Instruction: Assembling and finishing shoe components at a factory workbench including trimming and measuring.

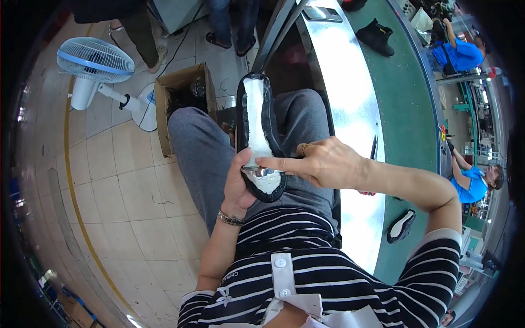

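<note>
A black shoe (268, 136) lies sole side up over my lap, its toe end pointing away from me. Along its underside runs a white insole (256, 115), bordered by folded-over black edges. My left hand (239, 183) grips the shoe from its left side, thumb on top near the insole. My right hand (325, 162) comes in from the right, index finger stretched onto the insole and the other fingers curled. Under that finger a shiny metal tool head (257, 171) crosses the insole. A red-and-black end shows below my right wrist; the tool's handle is mostly hidden inside the hand.
A metal bench top (350, 104) runs along my right, beside a green conveyor belt (402, 109) carrying a black boot (376, 37) and another shoe (401, 226). At left stand a fan (95, 59) and a cardboard box (163, 117). Several people are nearby.
</note>
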Demonstrator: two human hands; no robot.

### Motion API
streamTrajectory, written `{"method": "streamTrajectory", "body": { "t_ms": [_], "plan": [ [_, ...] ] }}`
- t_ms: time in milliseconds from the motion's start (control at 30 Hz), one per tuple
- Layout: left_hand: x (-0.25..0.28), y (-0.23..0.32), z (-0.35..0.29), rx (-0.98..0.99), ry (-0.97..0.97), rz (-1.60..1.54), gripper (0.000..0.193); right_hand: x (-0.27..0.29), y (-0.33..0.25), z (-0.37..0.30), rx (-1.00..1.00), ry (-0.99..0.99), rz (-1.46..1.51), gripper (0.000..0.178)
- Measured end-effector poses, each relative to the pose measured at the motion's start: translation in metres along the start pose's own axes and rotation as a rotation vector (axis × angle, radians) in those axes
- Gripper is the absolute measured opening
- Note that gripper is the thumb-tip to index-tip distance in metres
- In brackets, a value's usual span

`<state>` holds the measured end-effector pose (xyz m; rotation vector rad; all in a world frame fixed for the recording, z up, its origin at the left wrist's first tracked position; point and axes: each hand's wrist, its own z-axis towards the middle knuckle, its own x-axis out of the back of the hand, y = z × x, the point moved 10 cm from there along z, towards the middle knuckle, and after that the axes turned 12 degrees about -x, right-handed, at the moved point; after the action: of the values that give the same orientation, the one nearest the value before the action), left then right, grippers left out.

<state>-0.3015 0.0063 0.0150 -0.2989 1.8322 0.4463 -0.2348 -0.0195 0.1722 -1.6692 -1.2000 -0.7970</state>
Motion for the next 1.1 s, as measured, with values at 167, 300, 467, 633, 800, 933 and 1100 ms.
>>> {"method": "streamTrajectory", "body": {
  "t_ms": [167,300,467,633,800,933,1100],
  "plan": [
    [-0.001,0.004,0.001,-0.035,0.043,0.167,0.037,0.032,-0.014,0.002,-0.03,-0.09,-0.123,0.067],
    [0.004,0.006,0.004,-0.066,0.132,0.157,0.04,0.063,-0.033,0.02,0.083,0.197,-0.016,0.06],
    [-0.028,0.002,0.004,0.12,-0.086,0.189,0.039,0.03,-0.016,0.033,0.023,0.059,-0.408,0.068],
    [0.017,0.008,0.0,0.051,-0.038,0.343,0.036,0.032,-0.026,0.021,0.052,0.229,-0.143,0.062],
    [0.008,0.002,-0.002,-0.006,-0.193,0.126,0.085,0.022,-0.006,0.015,-0.188,-0.112,-0.173,0.067],
    [-0.031,-0.005,-0.02,0.033,-0.308,-0.099,0.084,0.01,-0.009,-0.015,-0.085,0.038,-0.403,0.061],
    [-0.008,-0.008,-0.02,0.039,-0.309,-0.111,0.067,-0.007,-0.046,-0.012,0.079,0.241,-0.774,0.067]
  ]
}}
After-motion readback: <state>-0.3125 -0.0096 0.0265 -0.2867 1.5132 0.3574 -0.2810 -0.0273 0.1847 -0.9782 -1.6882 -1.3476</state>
